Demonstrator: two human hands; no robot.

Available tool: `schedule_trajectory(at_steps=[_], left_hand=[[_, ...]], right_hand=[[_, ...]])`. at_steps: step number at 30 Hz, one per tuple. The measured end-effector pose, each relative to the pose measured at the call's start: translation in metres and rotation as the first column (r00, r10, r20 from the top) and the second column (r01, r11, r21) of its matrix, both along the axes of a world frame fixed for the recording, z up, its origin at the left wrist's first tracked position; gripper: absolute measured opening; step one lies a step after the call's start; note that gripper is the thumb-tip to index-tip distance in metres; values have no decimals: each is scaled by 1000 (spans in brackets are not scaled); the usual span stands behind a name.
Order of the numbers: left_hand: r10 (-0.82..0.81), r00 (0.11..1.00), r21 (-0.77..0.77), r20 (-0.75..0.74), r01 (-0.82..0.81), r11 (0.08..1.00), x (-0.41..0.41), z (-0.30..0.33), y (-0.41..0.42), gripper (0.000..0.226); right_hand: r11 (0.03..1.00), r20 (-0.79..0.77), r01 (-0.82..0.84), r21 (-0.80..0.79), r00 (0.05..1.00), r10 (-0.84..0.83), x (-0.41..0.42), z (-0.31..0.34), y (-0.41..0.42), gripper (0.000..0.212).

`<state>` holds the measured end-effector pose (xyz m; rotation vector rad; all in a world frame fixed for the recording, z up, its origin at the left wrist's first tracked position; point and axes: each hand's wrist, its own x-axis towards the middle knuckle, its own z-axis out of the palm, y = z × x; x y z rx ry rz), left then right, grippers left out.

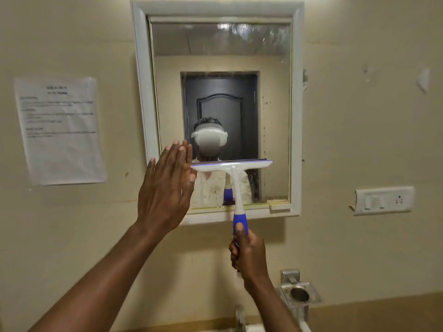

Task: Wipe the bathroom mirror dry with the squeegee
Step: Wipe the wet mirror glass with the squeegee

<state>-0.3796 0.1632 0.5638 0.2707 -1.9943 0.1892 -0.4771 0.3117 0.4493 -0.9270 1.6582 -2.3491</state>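
Observation:
A white-framed mirror [275, 92] hangs on the beige wall, with water streaks along its top strip and specks down its right side. My right hand [248, 254] grips the blue handle of a white squeegee [236, 183], whose blade lies level across the lower half of the glass. My left hand [166, 188] is open with flat fingers, upright at the mirror's lower left, its fingertips right at the blade's left end. A person's reflection shows in the glass behind the blade.
A printed paper notice [60, 130] is stuck to the wall on the left. A switch and socket plate [383, 200] sits to the right. A metal soap holder [299, 293] juts out below right, and a tap [239, 317] stands at the bottom edge.

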Motion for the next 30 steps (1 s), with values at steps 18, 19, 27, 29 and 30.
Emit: schedule_trajectory(at_steps=[18,19,27,29,30], left_hand=[[1,994,-167,-111,-20,986,-44,116,-2,63],[-4,992,-178,-122,-18,984,-47,120,-4,63],[29,988,-235,-150,-65,970,-63,132,-12,73],[30,987,-247,-157,-69,967,-63,131,-12,75],[29,988,-243,-149,-65,968,-62,131,-10,75]], right_hand=[[981,-247,-31,-191,969,-18,-66,257,1,41],[981,-248,-45,-190,969,-4,-68,263,2,41],[980,-237,-66,-186,971,20,-77,279,2,41],[982,-240,-46,-185,971,0,-79,280,1,42],[982,-241,-32,-184,970,-14,-80,281,1,43]])
